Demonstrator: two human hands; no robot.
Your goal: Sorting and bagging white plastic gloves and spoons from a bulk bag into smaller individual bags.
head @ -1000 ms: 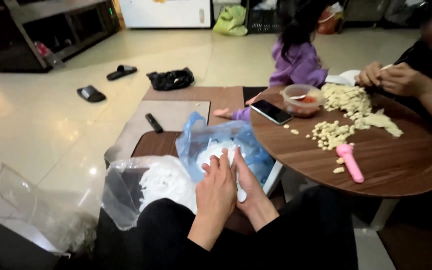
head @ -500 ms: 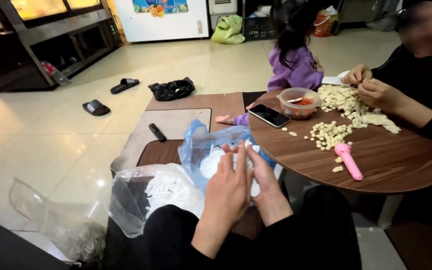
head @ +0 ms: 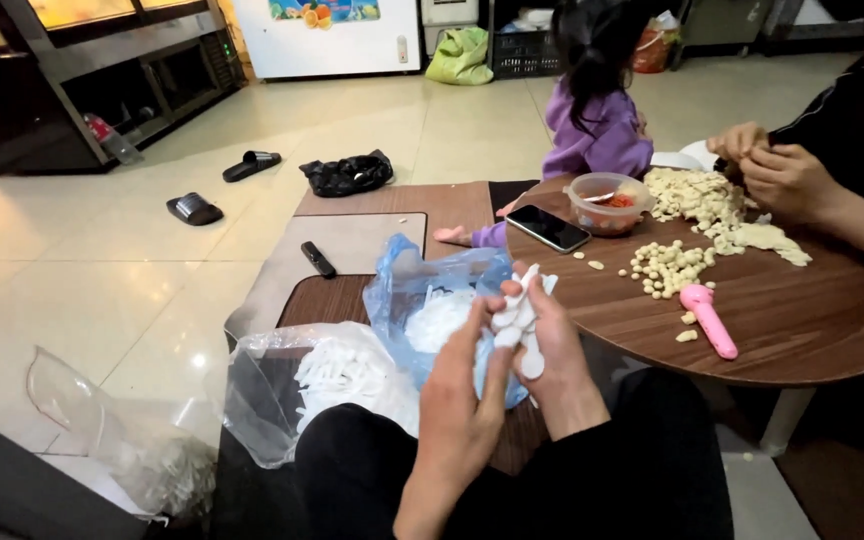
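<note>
My left hand (head: 460, 392) and my right hand (head: 552, 345) are together over my lap, both gripping a small stack of white plastic spoons (head: 520, 312). Just behind them lies a blue plastic bag (head: 407, 290) with more white spoons inside. To its left, a clear plastic bag (head: 272, 385) holds another heap of white plastic pieces. My dark trousers fill the bottom of the view.
A round wooden table (head: 802, 320) at right carries peeled garlic cloves (head: 667, 265), a pink tool (head: 709, 320), a phone (head: 548, 227) and a plastic tub (head: 607, 203). A person's hands (head: 772, 170) work there. A child in purple (head: 597, 135) sits behind. Slippers, a remote and another clear bag lie around.
My hands have lifted slightly and drawn the spoons up in front of the blue bag. The view has shifted a little; the person at the table keeps handling garlic.
</note>
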